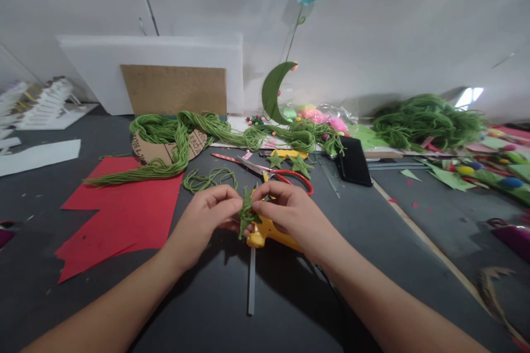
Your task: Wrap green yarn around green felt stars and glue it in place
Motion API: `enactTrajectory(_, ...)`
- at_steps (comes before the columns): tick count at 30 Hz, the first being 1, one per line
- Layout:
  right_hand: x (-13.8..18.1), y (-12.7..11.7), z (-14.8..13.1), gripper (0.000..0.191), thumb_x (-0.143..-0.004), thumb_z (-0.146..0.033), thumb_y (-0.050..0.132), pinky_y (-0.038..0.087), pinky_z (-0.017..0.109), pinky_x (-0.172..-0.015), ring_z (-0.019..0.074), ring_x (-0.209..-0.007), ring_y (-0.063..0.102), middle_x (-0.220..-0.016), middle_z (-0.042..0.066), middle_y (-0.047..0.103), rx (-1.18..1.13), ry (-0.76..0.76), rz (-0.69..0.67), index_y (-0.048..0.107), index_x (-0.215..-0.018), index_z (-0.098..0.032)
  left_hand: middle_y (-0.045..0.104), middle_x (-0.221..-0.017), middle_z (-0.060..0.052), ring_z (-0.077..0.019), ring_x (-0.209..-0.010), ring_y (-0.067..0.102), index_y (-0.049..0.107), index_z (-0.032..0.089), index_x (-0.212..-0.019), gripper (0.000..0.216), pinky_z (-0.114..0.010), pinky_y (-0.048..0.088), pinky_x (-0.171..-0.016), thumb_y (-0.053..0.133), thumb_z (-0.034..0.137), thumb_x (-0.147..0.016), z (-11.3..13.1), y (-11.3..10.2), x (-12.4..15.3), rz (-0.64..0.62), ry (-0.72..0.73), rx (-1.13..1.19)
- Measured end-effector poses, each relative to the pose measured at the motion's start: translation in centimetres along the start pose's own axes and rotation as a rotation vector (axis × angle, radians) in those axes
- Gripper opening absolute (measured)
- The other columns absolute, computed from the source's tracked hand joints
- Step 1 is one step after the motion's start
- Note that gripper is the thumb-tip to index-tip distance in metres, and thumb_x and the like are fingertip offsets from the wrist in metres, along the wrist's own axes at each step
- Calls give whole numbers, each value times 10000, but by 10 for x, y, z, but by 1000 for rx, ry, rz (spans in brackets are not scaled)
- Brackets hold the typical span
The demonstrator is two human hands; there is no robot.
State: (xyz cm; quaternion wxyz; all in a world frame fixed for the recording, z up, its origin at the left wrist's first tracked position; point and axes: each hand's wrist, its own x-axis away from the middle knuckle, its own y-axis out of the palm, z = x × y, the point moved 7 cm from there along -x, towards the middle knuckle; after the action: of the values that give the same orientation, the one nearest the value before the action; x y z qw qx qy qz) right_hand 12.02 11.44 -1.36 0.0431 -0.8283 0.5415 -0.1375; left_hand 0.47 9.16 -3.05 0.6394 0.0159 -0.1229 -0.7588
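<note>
Between my two hands is a small green yarn-wrapped star (245,215), held above the dark table. My left hand (209,215) pinches its left side with thumb and fingertips. From the other side my right hand (285,212) grips the star's right edge, fingers closed. Just under the right hand lies a yellow glue gun (269,231), partly hidden, with a pale glue stick (251,281) on the table by it. Beyond the hands rest red-handled scissors (293,175) and two more green stars (301,165). A loose loop of green yarn (210,178) lies left of the scissors.
Red paper (124,215) lies at left, under a hank of green yarn (165,160). A black phone (355,161) sits right of the scissors. At the back stand a green crescent moon (272,94) and a brown cardboard sheet (176,90). A yarn heap (426,121) lies far right.
</note>
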Motion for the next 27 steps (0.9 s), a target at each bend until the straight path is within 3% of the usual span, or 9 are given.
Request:
enactTrajectory(6,4,1,-6,49,-678,-181,555,314,180,-465,66,-493,399,-542,-62,436,124,-78,36,523,-715,-179,480,-514,69,-90,-445,524,491,169,-583,96,-222,460,-486,548,159,-660,-1,0,-1,61,-20,-124)
enactTrajectory(12,6,-1,-10,150,-730,-295,544,240,179,-409,42,-410,285,-520,-84,361,-101,-59,12,532,-832,-185,524,-490,59,-96,-457,549,521,166,-602,84,-202,446,-487,552,167,-681,4,-5,2,137,31,-200)
enactTrajectory(17,4,-7,-6,176,-748,-315,550,219,177,-378,37,-384,282,-496,-92,353,-128,-52,102,538,-869,-188,586,-499,34,-108,-478,586,548,165,-637,105,-208,481,-521,571,222,-722,11,-7,3,184,80,-227)
enactTrajectory(24,0,-3,3,116,-747,-279,552,130,166,-332,23,-350,219,-428,-104,291,-204,25,47,529,-700,-176,607,-596,14,-137,-563,616,615,160,-726,152,-255,530,-577,577,306,-741,8,-6,4,160,78,-111)
enactTrajectory(27,2,-4,1,116,-746,-262,551,123,167,-336,20,-349,200,-420,-106,288,-215,27,57,524,-678,-173,583,-594,14,-127,-538,599,567,163,-651,255,-235,501,-532,510,371,-786,7,-10,2,193,85,-117)
